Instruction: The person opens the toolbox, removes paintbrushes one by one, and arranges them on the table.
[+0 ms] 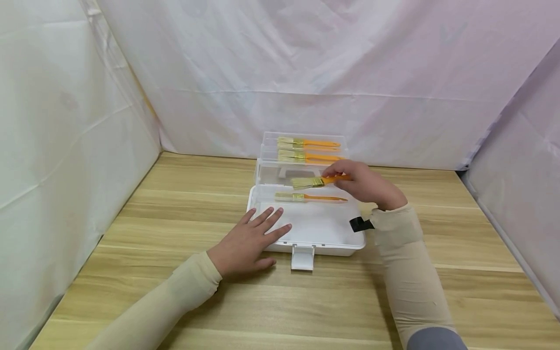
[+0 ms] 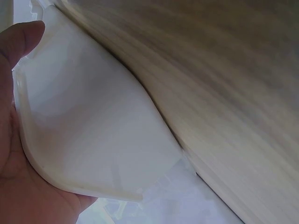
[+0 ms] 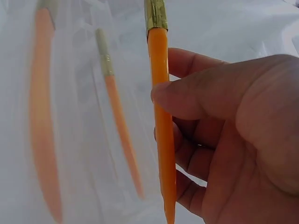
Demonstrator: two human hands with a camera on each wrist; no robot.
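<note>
My right hand pinches a paintbrush by its orange handle, holding it above an open white plastic box. The pale bristles and gold ferrule point left. In the right wrist view, thumb and fingers close on the handle. My left hand rests on the box's front left corner with fingers spread; the left wrist view shows it along the box wall. A thinner paintbrush lies below the held one. Farther back, a paintbrush and another paintbrush lie in clear raised trays.
A white latch hangs off the box's front edge onto the wooden table. Behind the trays rises a white cloth backdrop, with more white sheeting at the left and right sides. A black strap sticks out from my right sleeve.
</note>
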